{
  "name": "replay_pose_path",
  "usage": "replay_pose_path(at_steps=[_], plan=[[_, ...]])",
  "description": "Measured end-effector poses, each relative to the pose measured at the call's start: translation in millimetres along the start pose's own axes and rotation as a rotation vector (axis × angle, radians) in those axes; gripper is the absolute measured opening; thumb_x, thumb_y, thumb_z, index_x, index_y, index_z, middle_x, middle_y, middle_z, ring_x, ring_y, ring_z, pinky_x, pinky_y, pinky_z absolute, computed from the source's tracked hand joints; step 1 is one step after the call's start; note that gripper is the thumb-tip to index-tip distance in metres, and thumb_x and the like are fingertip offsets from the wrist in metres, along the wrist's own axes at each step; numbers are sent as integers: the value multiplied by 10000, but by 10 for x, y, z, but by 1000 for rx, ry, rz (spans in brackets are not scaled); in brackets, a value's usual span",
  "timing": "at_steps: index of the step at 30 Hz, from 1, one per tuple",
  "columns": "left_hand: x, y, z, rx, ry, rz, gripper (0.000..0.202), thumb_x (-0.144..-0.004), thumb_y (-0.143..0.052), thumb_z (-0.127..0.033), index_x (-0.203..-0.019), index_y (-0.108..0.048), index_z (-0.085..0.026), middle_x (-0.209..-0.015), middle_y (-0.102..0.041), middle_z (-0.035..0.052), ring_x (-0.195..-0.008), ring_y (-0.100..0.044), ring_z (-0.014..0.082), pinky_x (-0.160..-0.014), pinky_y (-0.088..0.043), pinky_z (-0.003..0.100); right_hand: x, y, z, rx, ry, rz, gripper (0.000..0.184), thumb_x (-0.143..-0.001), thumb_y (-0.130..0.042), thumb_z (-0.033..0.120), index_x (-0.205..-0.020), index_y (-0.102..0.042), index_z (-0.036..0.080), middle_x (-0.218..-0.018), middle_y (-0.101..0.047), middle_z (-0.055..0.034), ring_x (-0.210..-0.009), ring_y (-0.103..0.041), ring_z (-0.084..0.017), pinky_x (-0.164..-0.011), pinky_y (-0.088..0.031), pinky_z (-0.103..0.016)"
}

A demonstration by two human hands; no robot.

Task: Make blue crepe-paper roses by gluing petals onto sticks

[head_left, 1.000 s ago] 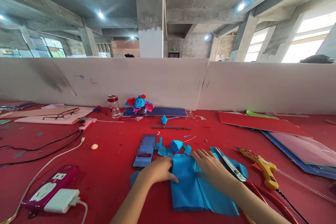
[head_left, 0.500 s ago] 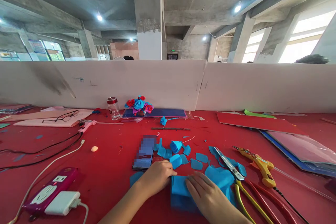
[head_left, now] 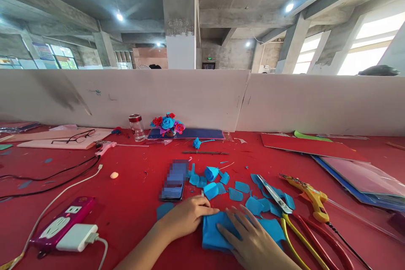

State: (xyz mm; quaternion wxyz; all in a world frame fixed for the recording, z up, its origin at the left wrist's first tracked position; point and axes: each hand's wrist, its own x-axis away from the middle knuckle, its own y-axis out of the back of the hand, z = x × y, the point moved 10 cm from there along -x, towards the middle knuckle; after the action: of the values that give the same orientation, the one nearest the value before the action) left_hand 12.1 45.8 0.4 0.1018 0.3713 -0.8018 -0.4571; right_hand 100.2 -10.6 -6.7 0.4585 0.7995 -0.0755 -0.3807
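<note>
A folded sheet of blue crepe paper (head_left: 213,232) lies on the red tabletop in front of me. My left hand (head_left: 189,214) has its fingers curled together, with the fingertips at the sheet's upper left corner. My right hand (head_left: 253,236) rests flat on the sheet, fingers spread. Cut blue paper petals (head_left: 242,187) and a partly rolled blue paper flower (head_left: 211,173) lie just beyond both hands. To the right are scissors (head_left: 278,200) with one yellow and one red handle, resting over more blue scraps.
A phone (head_left: 172,192) lies beyond my left hand. At right are a yellow glue gun (head_left: 311,198) and stacked coloured sheets (head_left: 363,181). At left sit a power strip (head_left: 65,225) and white charger (head_left: 77,237). A glass jar (head_left: 137,128) and paper bouquet (head_left: 167,124) stand by the partition.
The blue paper's upper flap now lies flatter under my right hand, whose fingers have spread. My left hand has shifted slightly right at the paper's corner. The view has tilted a little.
</note>
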Motion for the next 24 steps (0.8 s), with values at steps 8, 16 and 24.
replay_pose_path(at_steps=[8, 16, 24], plan=[[-141, -104, 171, 167, 289, 138, 460, -685, -620, -435, -1103, -606, -242, -1091, -627, 56, -986, -562, 244, -792, -425, 291, -78, -4, 20, -47, 32, 223, 424, -783, -537, 476, -1178, -526, 323, -1110, -637, -107, -875, -623, -278, -782, -430, -446], [-66, -121, 296, 663, 365, 89, 472, -609, -721, -420, -1007, -604, -195, -944, -651, 36, -868, -582, 221, -715, -430, 293, 277, 159, -1167, -490, -559, 181, 705, -635, -685, 471, -1274, -460, 278, -1281, -500, -117, -1156, -453, -353, -912, -403, -484], [-187, -122, 82, 1364, 262, 89, 599, -638, -750, -274, -1184, -513, -212, -1122, -609, 88, -1049, -553, 246, -897, -400, 380, 412, -86, -1307, -1347, -1216, -143, 770, -655, -665, 496, -1322, -361, 263, -1276, -513, -117, -1054, -563, -288, -799, -517, -396]])
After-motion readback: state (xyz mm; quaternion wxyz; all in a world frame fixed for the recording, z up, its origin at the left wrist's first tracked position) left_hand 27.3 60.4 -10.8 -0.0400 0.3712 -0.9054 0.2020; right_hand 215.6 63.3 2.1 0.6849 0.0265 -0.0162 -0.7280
